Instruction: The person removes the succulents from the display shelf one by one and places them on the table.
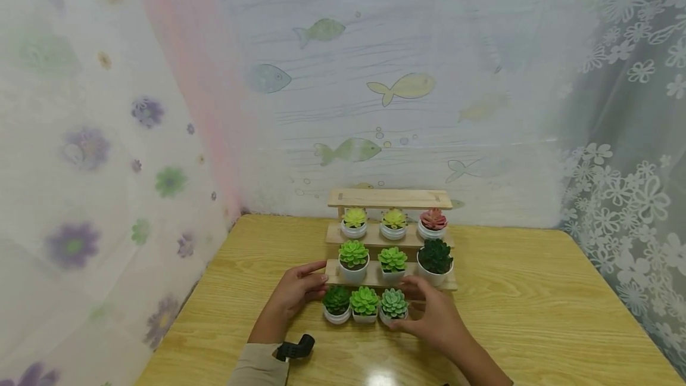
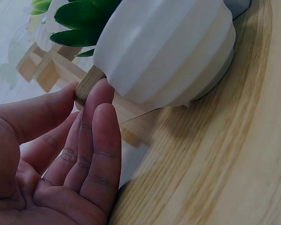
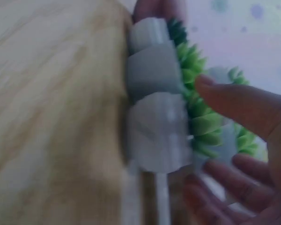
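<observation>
From my end, at left: left hand pinches the left end of the lowest board on the wooden stand. I judge the stand stiff, fairly light, best held by the board ends. Near side, left to right: dark green plant, bright green plant, pale green plant, all in white pots. I'd expect light, smooth, slightly slippery pots; hold the walls, spare the leaves. Right hand curves about the pale one, thumb and fingers parted, not clenched; contact I can't tell. Hindering: the close neighbour at left, the loaded board behind.
</observation>
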The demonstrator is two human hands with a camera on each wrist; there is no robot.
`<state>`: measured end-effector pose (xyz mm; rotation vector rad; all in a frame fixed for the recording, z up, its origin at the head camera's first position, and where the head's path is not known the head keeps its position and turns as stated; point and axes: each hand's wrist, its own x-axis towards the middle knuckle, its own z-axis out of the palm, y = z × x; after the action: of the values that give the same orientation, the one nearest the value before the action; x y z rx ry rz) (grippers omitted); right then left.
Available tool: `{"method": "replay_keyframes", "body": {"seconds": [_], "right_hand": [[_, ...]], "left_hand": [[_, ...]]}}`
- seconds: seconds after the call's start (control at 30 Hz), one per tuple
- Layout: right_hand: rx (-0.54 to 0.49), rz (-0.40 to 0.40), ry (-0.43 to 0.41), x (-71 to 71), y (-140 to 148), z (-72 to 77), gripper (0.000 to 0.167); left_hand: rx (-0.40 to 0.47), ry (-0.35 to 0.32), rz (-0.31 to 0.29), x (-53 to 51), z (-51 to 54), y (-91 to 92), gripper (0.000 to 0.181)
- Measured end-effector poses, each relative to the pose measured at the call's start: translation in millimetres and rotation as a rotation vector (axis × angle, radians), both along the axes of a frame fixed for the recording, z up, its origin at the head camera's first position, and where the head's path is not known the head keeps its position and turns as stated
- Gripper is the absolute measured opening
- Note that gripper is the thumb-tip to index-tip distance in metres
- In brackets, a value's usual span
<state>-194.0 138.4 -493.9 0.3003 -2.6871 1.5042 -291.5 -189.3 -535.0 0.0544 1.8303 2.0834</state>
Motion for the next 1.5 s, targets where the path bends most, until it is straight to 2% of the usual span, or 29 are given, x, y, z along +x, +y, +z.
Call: {"method": "replay_keyframes", "body": {"seconds": [0.2,0.33,0.53,0.73,1.0,1.1,1.27,1.4,1.5], "right_hand": [[-0.026,-0.011,-0.023,5.8,3,19.3,0.081],[-0.012,-0.027,0.039,7.7,5,33.5,0.079],[0.021,-0.047,0.167,6.7,11,56.7,0.074],[0.086,-0.099,0.304,-3.0,24,78.3,0.069],[0.151,-0.149,0.398,-21.5,44,98.9,0.073],[0.156,-0.155,0.409,-28.8,50,103.8,0.073],[0.17,-0.17,0.381,-41.4,58,109.6,0.072],[0.167,-0.169,0.323,-53.8,66,110.9,0.074],[0.153,-0.154,0.236,-63.7,71,109.9,0.079]], "left_hand": [[-0.004,-0.005,0.001,1.0,-1.1,0.4,0.057],[-0.003,0.014,0.006,1.7,-0.4,0.7,0.057],[-0.003,0.008,0.008,1.4,-1.2,0.7,0.057],[0.003,0.009,-0.002,1.0,-1.2,0.5,0.057],[0.007,0.011,-0.015,1.7,-1.0,-0.7,0.057],[0.004,0.011,-0.012,1.6,-0.8,-0.8,0.057],[0.008,0.007,-0.01,2.1,0.3,-0.8,0.057],[0.009,0.005,-0.012,2.2,1.0,-0.9,0.057],[0.007,0.007,-0.013,1.9,1.2,-1.1,0.057]]}}
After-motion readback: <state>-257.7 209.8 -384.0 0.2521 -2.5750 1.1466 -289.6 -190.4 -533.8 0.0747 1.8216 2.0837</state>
